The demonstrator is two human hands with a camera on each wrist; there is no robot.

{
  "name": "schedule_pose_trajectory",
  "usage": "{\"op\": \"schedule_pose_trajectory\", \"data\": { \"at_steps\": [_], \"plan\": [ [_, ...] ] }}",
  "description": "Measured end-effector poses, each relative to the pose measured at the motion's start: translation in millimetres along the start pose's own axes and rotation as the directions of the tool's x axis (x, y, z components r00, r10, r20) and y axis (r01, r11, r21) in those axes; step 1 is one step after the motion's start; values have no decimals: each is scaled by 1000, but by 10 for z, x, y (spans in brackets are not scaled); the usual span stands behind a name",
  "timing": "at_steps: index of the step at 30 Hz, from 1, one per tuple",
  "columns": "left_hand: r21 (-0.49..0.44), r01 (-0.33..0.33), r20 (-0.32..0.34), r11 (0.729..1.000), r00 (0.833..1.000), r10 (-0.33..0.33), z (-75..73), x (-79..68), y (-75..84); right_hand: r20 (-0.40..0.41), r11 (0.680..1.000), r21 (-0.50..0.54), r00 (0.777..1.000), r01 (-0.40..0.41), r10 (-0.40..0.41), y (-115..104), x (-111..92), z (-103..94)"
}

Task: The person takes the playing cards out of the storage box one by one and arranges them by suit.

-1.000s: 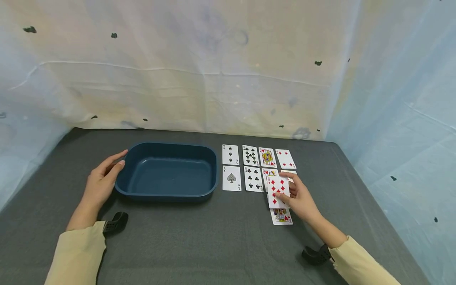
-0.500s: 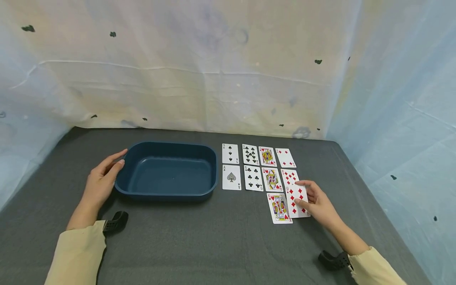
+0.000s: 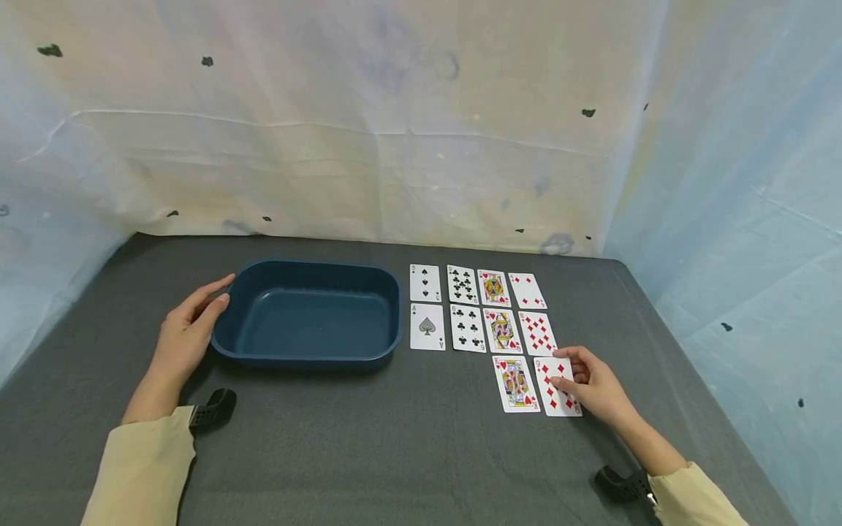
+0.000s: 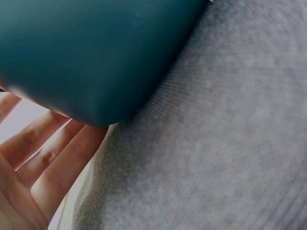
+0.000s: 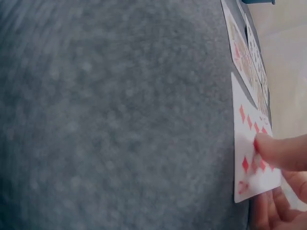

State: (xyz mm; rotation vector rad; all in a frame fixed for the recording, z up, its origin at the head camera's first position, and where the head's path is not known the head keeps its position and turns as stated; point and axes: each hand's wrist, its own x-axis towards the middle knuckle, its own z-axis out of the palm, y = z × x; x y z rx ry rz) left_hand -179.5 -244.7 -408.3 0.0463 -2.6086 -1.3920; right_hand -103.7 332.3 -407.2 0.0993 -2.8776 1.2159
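In the head view my right hand (image 3: pixel 593 385) pinches a nine of diamonds playing card (image 3: pixel 546 402) between thumb and fingers. Its thumb lies on the card's face, and the card is just right of a king of hearts (image 3: pixel 516 385). The right wrist view shows the thumb (image 5: pixel 283 151) over the red diamonds, with other fingers beneath the card's edge. My left hand (image 3: pixel 184 332) touches the left end of a dark blue rectangular tub (image 3: pixel 305 361). Its fingers (image 4: pixel 72 158) reach out fairly straight against the tub's side in the left wrist view.
Face-up cards lie in neat columns right of the tub, including an ace of spades (image 3: pixel 427 327), a six of clubs (image 3: pixel 468 328), a queen of hearts (image 3: pixel 503 331) and another diamond card (image 3: pixel 538 333). A dark grey cloth (image 3: pixel 368 453) covers the table. Pale hanging sheets (image 3: pixel 395 146) enclose it.
My right hand has carried the nine of diamonds right and toward me, from over the heart column to below the diamond column, uncovering the queen and king. The left hand keeps its place.
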Motion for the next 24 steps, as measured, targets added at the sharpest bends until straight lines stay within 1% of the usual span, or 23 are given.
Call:
{"op": "schedule_pose_trajectory", "data": {
  "at_steps": [8, 15, 18, 20, 23, 24],
  "plan": [
    [-1, -14, -3, 1000, 1000, 14, -15, -19, -5, -18, 993, -117, 1000, -3, 1, 5, -13, 30],
    [0, -2, -4, 1000, 1000, 2, -17, -14, -25, -19, 990, -141, 1000, -25, 23, -2, -11, 29],
    [14, 8, 31, 1000, 999, -9, -32, -3, -24, -26, 989, -143, 999, -34, 31, -3, -10, 32],
    [23, 13, 77, 1000, 997, -15, -62, 1, -5, -26, 989, -144, 999, -39, 36, -5, -13, 35],
    [53, 20, 150, 998, 988, -27, -116, 10, 49, -40, 991, -124, 998, -60, 55, -25, -22, 35],
    [70, 22, 161, 997, 986, -33, -135, 15, 72, -48, 991, -118, 997, -66, 60, -40, -23, 33]
  ]
}}
